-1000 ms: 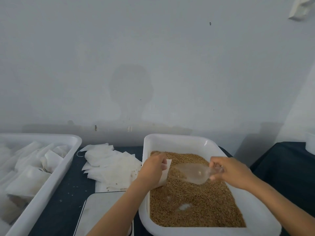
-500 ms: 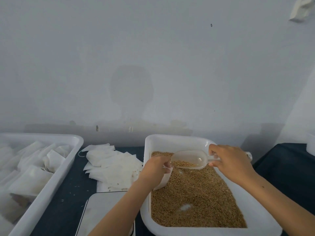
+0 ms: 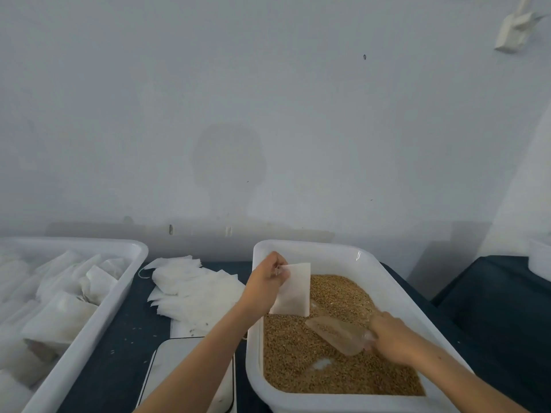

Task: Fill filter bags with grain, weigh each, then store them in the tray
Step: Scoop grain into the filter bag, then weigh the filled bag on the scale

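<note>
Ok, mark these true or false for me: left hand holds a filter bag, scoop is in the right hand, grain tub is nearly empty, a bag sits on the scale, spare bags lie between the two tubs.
1. The left hand holds a filter bag. True.
2. The right hand holds the clear scoop. True.
3. The grain tub is nearly empty. False: grain covers most of its floor.
4. A bag sits on the scale. False: its visible plate is bare.
5. Spare bags lie between the tubs. True.
</note>
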Motion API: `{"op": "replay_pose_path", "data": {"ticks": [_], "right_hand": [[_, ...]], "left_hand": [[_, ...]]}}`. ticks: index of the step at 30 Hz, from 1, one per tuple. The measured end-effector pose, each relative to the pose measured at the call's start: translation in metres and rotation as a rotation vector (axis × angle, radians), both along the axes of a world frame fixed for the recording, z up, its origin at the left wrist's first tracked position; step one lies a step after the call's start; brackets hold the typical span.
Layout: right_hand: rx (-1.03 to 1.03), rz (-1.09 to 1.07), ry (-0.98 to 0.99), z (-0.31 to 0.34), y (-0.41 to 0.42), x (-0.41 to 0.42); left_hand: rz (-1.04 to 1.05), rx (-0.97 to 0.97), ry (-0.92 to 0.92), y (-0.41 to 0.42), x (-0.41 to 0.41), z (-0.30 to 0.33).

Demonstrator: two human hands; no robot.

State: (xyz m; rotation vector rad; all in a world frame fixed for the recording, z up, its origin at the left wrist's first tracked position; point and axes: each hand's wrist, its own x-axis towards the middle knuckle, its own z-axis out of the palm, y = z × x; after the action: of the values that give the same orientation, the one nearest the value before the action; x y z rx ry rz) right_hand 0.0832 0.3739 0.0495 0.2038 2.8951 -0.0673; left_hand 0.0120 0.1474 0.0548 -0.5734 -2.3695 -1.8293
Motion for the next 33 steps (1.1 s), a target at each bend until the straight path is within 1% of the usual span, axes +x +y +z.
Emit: {"op": "replay_pose_path", "data": {"ticks": [3, 4, 5, 8, 9, 10, 11, 12, 14, 15, 16, 18, 20, 24, 27, 31, 33], "right_hand": [[0.043, 0.022, 0.056, 0.01, -0.01, 0.001], [-0.014, 0.043, 0.1, 0.016, -0.015, 0.0], [-0.166, 0.068, 0.143, 0.021, -0.021, -0.001], [-0.898, 0.073, 0.213, 0.04, -0.051, 0.003], [-1.051, 0.056, 0.269, 0.043, -0.061, 0.004], [-1.133, 0.041, 0.358, 0.045, -0.07, 0.004], [-1.127, 0.054, 0.483, 0.047, -0.078, 0.005], [-1.041, 0.091, 0.624, 0.049, -0.087, 0.006], [-0.784, 0.224, 0.846, 0.052, -0.103, 0.008], [-0.675, 0.286, 0.912, 0.053, -0.112, 0.009], [-0.627, 0.324, 0.944, 0.053, -0.123, 0.01], [-0.68, 0.321, 0.952, 0.051, -0.145, 0.009], [-0.839, 0.266, 0.932, 0.046, -0.169, 0.007], [-1.113, 0.16, 0.892, 0.025, -0.217, 0.009], [-1.26, 0.05, 0.829, 0.003, -0.245, 0.01], [-1.31, -0.037, 0.749, -0.027, -0.266, 0.008], [-1.267, -0.033, 0.72, -0.042, -0.265, 0.007]], "left_hand": [[-0.079, 0.058, -0.013, -0.001, 0.007, 0.01], [-0.099, 0.068, -0.012, -0.001, 0.01, 0.014], [-0.116, 0.083, -0.01, 0.0, 0.012, 0.017], [-0.163, 0.186, -0.009, 0.0, 0.021, 0.025], [-0.182, 0.241, -0.01, -0.002, 0.024, 0.028], [-0.199, 0.297, -0.007, -0.005, 0.027, 0.03], [-0.203, 0.346, 0.0, -0.01, 0.03, 0.031], [-0.198, 0.396, 0.01, -0.016, 0.034, 0.033], [-0.163, 0.479, 0.022, -0.032, 0.04, 0.031], [-0.144, 0.5, 0.018, -0.041, 0.043, 0.027], [-0.134, 0.501, 0.007, -0.052, 0.046, 0.023], [-0.101, 0.436, 0.005, -0.074, 0.052, 0.014], [-0.05, 0.375, 0.034, -0.096, 0.059, 0.004], [0.045, 0.361, 0.098, -0.132, 0.068, -0.01], [0.095, 0.332, 0.098, -0.151, 0.072, -0.021], [0.2, 0.13, 0.078, -0.167, 0.073, -0.045], [0.216, 0.053, 0.025, -0.17, 0.072, -0.057]]}}
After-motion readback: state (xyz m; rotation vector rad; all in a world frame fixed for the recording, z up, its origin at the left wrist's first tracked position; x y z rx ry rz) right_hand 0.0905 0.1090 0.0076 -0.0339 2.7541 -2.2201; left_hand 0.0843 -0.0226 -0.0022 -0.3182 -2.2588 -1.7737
